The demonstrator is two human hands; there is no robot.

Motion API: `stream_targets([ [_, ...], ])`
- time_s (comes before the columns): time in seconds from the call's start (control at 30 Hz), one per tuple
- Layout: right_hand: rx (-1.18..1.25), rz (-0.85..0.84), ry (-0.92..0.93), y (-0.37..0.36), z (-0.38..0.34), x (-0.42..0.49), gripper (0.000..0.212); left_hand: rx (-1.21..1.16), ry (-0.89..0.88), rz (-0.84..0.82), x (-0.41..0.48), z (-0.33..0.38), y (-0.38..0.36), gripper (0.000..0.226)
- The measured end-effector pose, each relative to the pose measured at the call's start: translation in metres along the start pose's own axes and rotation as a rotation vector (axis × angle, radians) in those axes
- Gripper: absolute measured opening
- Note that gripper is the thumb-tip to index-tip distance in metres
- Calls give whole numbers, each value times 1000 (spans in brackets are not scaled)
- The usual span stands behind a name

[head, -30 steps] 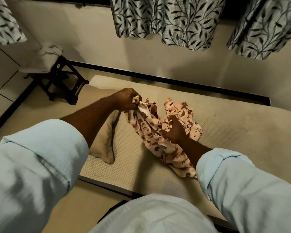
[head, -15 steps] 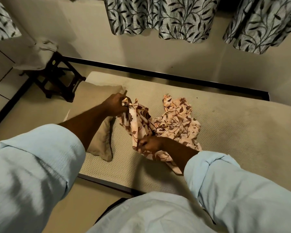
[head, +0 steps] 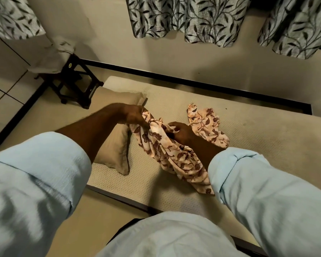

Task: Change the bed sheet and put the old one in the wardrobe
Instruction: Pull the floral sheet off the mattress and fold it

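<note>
Left hand [head: 135,117] clutches floral sheet [head: 174,158] | right hand [head: 181,133] shifts toward 12 o'clock, pinches fabric | likely hunting an edge

One floral sheet [head: 167,151], one pillow [head: 115,145], one stool [head: 76,82], three curtains [head: 11,17] [head: 189,17] [head: 295,28]

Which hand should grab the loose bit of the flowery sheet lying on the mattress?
Probably the right. The right hand is right beside that loose heap of the flowery sheet, while the left hand grips the bunched end over by the pillow.
</note>
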State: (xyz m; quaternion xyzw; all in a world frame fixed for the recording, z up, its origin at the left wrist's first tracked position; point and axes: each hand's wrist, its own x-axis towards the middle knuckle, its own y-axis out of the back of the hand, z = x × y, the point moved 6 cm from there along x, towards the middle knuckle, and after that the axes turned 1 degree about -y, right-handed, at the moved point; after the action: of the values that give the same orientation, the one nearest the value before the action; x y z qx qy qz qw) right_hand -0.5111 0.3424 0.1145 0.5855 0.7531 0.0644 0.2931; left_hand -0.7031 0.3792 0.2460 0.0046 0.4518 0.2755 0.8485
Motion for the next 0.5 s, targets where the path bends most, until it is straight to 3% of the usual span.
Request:
stream_targets([
  [0.07,-111,-56,10,-9,4,6,38,-13,13,-14,-5,2,0,32],
  [0.17,-272,-46,-73,-12,16,11,33,-61,60,-85,-13,0,-3,46],
  [0.37,93,-30,-245,12,22,7,26,-129,207,-196,-14,-29,0,55],
  [0.5,230,268,-257,44,27,6,31,-62,255,44,-7,-49,14,49],
])
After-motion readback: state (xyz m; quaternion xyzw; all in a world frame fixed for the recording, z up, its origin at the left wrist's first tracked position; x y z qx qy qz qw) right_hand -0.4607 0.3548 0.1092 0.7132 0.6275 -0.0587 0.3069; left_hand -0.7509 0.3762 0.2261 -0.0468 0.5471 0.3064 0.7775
